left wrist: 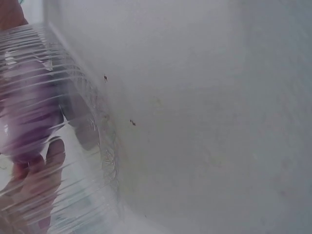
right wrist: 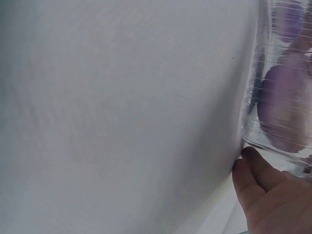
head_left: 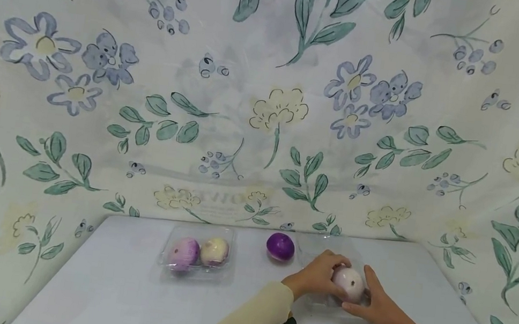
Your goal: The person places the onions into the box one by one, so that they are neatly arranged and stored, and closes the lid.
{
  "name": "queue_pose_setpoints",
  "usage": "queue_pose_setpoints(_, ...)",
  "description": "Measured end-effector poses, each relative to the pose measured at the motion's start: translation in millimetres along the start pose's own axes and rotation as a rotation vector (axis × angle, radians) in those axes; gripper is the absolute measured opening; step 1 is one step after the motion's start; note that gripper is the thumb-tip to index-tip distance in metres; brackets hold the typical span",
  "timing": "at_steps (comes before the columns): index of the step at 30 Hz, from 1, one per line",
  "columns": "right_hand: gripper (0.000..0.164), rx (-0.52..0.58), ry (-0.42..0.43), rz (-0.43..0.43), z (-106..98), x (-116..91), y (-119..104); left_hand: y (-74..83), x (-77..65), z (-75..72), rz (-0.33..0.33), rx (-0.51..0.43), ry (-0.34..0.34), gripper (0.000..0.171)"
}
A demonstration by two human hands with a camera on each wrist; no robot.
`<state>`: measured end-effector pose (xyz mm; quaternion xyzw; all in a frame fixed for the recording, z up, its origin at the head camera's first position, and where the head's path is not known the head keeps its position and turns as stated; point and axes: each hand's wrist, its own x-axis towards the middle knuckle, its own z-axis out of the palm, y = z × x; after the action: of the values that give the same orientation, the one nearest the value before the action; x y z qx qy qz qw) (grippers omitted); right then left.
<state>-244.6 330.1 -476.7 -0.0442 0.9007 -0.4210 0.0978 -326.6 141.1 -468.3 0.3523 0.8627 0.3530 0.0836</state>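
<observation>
A peeled, pale pink-white onion [head_left: 349, 282] sits over a clear plastic clamshell box [head_left: 322, 247] at the right of the table. My left hand [head_left: 319, 275] grips this onion from its left side, fingers over the top and thumb low in front. On the other side, my right hand [head_left: 383, 308] has its thumb near the onion's lower front and its fingers spread along the right side. In the right wrist view, fingertips [right wrist: 249, 153] are right at the box's corner. Through ribbed plastic in the left wrist view, the onion [left wrist: 29, 112] shows purplish.
Another clear clamshell box [head_left: 200, 230] stands at the left, holding a pink-purple onion [head_left: 184, 254] and a yellowish-white onion [head_left: 214, 252]. A dark purple onion [head_left: 280, 247] lies between the boxes. Behind the white table [head_left: 126, 297] hangs a floral sheet [head_left: 242, 143].
</observation>
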Motion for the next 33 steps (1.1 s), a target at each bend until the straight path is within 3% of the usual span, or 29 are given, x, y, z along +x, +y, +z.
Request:
queue_pose_setpoints(22,0.120,0.020,-0.006,0.031,2.0,1.6,1.2,2.0,-0.5,1.9,-0.005,0.074,-0.009,0.060)
queue_pose_setpoints(26,0.120,0.013,-0.002,0.034,3.3,1.6,0.7,0.3,-3.3,1.2,0.014,0.024,0.014,0.064)
queue_pose_setpoints(33,0.120,-0.005,0.009,0.025,2.4,3.1,1.6,0.2,-5.3,-4.6,0.110,-0.053,0.067,0.065)
